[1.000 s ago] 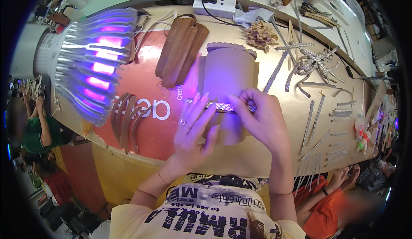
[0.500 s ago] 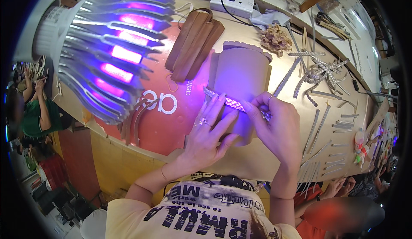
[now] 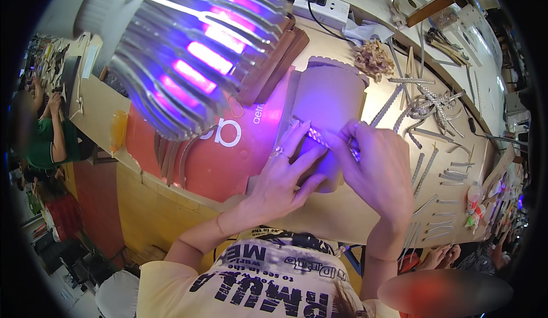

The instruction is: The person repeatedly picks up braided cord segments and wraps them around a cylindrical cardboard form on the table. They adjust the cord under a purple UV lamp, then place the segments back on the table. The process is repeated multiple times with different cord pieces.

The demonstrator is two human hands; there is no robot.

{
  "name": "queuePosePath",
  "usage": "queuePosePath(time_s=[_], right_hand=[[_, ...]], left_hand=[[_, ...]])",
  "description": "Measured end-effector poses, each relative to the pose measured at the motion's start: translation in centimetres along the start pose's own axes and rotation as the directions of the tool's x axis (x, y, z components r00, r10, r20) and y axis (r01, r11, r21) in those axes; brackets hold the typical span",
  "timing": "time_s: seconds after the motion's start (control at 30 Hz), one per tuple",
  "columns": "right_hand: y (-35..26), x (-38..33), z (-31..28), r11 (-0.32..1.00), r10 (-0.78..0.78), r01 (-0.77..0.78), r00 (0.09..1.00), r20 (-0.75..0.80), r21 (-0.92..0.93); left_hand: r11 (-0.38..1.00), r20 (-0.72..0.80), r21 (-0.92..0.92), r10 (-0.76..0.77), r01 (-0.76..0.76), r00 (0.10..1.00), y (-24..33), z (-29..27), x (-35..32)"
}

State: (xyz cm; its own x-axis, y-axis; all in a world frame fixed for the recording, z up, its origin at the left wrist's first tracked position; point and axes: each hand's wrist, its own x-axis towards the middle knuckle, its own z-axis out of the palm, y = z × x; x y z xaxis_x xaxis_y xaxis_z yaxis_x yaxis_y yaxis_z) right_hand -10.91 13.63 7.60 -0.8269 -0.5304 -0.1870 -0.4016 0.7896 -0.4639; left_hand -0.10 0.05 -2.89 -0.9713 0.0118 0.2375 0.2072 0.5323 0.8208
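Left hand (image 3: 285, 172), ring on one finger, lay flat with fingers spread over a tan leather piece (image 3: 328, 107), its fingertips pressed on one end of a narrow sparkling strip (image 3: 319, 138); right hand (image 3: 377, 166) met it from the other side, thumb and forefinger pinched on the same strip, which ran across the leather piece between the two hands; leather piece rested on a red mat (image 3: 228, 147) extending to the left of the left hand; large finned lamp (image 3: 194, 49) glowing purple hung above and left of both hands; further loose sparkling strips (image 3: 434, 164) lay scattered on the yellow workbench (image 3: 171, 209) to the right of the right hand; white power strip (image 3: 322, 7) sat well beyond the hands at the bench's far side
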Motion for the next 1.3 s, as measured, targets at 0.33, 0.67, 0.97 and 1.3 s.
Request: queuePosePath(time_s=[0.33,0.67,0.97,1.3], right_hand=[[0.4,0.6,-0.2,0.998,0.008,-0.009,1.0,0.015,0.069],[2.9,-1.8,0.9,0.899,0.151,-0.148,0.988,0.026,0.412],[4.2,-2.1,1.6,0.871,0.171,-0.181,0.983,0.062,0.457],[5.7,-2.3,2.8,0.825,0.176,-0.198,0.98,0.091,0.53]], left_hand=[[0.996,-0.019,-0.094,-0.007,0.005,1.0,-0.4,0.0,-0.1],[0.998,0.033,-0.061,-0.024,0.026,0.999,-0.5,-0.2,-0.1],[0.999,0.046,-0.038,-0.013,0.015,0.999,-0.5,-0.4,-0.1],[0.997,0.103,-0.059,-0.048,0.054,0.993,-0.5,-0.7,0.0]])
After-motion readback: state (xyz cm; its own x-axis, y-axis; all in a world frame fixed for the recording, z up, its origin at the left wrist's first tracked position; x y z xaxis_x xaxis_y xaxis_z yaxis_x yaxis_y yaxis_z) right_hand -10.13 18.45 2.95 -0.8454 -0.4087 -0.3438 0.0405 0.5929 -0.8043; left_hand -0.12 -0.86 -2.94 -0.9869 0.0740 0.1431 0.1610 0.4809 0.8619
